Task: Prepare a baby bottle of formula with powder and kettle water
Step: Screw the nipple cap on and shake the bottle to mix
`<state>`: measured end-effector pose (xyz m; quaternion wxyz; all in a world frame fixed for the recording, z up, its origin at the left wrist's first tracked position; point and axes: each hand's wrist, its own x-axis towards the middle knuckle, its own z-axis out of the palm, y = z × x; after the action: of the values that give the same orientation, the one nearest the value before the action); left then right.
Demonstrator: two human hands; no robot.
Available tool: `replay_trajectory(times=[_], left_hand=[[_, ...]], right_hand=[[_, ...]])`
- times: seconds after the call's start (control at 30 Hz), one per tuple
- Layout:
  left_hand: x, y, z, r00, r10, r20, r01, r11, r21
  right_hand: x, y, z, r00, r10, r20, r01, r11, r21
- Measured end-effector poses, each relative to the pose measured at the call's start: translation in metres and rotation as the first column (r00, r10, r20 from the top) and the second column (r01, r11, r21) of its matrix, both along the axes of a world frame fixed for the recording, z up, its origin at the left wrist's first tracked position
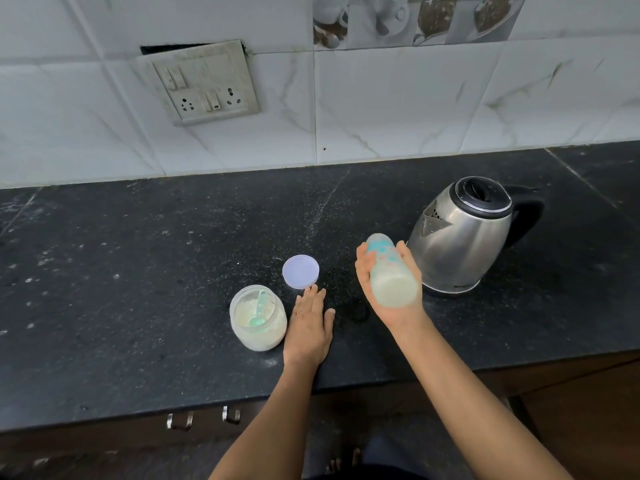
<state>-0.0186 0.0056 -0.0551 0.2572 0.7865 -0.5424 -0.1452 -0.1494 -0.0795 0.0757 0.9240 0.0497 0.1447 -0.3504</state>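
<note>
The bottle (389, 271) is up off the counter (138, 271), lying tilted in the right hand (394, 312) with its base towards her and its rounded top pointing away. The fingers and thumb curl round its sides. Pale, milky liquid sits inside, so I'd say it's held this way for shaking or checking the mix, not for filling.

The left hand (309, 323) lies flat on the counter, fingers straight and close together, holding nothing. It looks like a brace, or a reach for the lid (300, 271), which sits at its fingertips; I can't tell if they touch.

Just left of that hand is the open jar (258, 318) of powder, with the scoop (259, 311) left in it. The kettle (460, 237) stands just beyond the right hand, spout towards the bottle and close enough to knock. Nothing lies between the hands.
</note>
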Motion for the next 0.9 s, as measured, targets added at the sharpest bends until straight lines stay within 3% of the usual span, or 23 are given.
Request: replay_trajectory(times=[0.07,0.2,0.4,0.5,0.63,0.67,0.73,0.8,0.83,0.9], left_hand=[[0.0,0.0,0.001,1.0,0.002,0.002,-0.002,1.0,-0.001],[0.0,-0.001,0.0,1.0,0.002,-0.007,-0.002,1.0,0.003],[0.0,0.0,0.001,1.0,-0.001,0.003,0.001,1.0,-0.022],[-0.001,0.0,0.002,1.0,0.001,-0.004,-0.001,1.0,-0.025],[0.0,0.001,0.002,1.0,0.002,-0.004,-0.002,1.0,-0.025],[0.0,0.001,0.003,1.0,0.001,-0.005,-0.001,1.0,-0.027],[-0.001,0.001,0.004,1.0,0.0,-0.002,0.0,0.999,-0.039],[-0.001,0.001,0.005,1.0,0.0,0.0,0.0,0.999,-0.049],[-0.002,0.001,0.005,1.0,0.0,0.001,0.0,0.999,-0.05],[-0.002,0.001,0.006,1.0,0.004,0.002,-0.004,0.999,-0.05]], right_hand=[[0.001,0.002,0.006,0.998,-0.057,0.005,0.056,0.998,0.034],[0.002,-0.001,0.013,0.994,-0.026,-0.104,0.026,1.0,-0.001],[0.0,-0.004,0.021,0.992,-0.011,-0.124,0.003,0.998,-0.064],[-0.001,-0.008,0.019,0.974,-0.014,-0.227,-0.013,0.993,-0.117],[0.004,-0.019,0.009,0.973,-0.098,-0.209,0.093,0.995,-0.031],[0.003,-0.022,0.004,0.98,-0.056,-0.192,0.054,0.998,-0.019],[0.0,-0.022,-0.003,0.986,0.119,-0.114,-0.138,0.975,-0.175],[-0.003,-0.02,-0.006,0.986,0.123,-0.112,-0.157,0.912,-0.379],[0.0,-0.02,-0.005,0.987,0.107,-0.118,-0.144,0.917,-0.373],[0.001,-0.021,-0.009,0.997,0.041,-0.069,-0.053,0.981,-0.185]])
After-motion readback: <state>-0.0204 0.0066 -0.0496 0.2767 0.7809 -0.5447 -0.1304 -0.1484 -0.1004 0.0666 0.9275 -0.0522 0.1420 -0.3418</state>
